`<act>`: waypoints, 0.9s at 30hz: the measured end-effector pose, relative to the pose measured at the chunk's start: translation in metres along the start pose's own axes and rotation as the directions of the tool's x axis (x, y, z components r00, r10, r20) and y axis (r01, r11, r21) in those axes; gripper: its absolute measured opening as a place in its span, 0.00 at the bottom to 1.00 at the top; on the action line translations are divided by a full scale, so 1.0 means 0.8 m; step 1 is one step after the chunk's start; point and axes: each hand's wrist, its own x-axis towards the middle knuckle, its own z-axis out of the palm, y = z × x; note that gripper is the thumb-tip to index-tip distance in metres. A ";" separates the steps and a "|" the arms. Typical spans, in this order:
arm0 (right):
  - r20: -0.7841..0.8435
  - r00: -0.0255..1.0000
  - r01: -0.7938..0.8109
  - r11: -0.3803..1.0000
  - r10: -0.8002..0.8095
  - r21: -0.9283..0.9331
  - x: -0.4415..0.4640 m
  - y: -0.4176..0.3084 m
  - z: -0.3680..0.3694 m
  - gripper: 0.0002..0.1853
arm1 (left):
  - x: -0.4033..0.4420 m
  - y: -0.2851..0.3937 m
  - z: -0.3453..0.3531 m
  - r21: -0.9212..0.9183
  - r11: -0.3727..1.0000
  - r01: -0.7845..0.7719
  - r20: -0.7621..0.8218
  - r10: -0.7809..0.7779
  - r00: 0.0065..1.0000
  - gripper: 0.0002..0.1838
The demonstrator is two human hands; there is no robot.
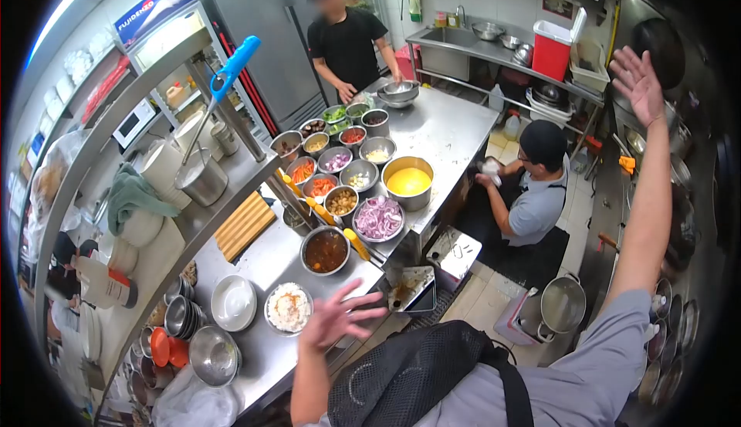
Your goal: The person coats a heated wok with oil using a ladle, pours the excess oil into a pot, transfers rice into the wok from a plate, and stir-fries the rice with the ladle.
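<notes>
My left hand [340,315] is held with fingers spread and nothing in it, near the counter's edge. Just left of it in the view are a plate of rice with reddish topping [289,309] and a bowl of dark brown sauce [325,250]. Raised high on the right, my right hand [639,86] is open and empty, near the wall with the hanging dark pan [656,41]. A bowl of sliced purple onion [379,218] and a pot of yellow liquid [408,183] stand on the steel counter [455,130].
A person in black [347,49] stands behind the counter, hands near a metal bowl [398,93]. Another person in a grey shirt [536,203] crouches to the right. A large pot [563,304] stands near the floor. Left are a steel shelf [174,249] and a cutting board [244,230].
</notes>
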 end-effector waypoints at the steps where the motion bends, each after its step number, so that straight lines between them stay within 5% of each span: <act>1: -0.038 0.999 -0.030 0.999 0.029 -0.028 0.000 0.017 0.007 0.41 | 0.030 -0.019 -0.011 0.036 0.996 0.077 -0.046 -0.075 0.996 0.58; 8: -0.002 0.988 -0.151 0.982 0.151 -0.113 0.010 0.102 0.039 0.49 | 0.179 -0.076 -0.016 0.070 0.990 0.119 0.066 -0.123 0.990 0.49; 27: 0.115 0.987 -0.102 0.989 0.113 -0.103 0.020 0.132 0.090 0.46 | 0.178 -0.043 0.003 0.122 0.993 -0.004 0.049 -0.002 0.999 0.48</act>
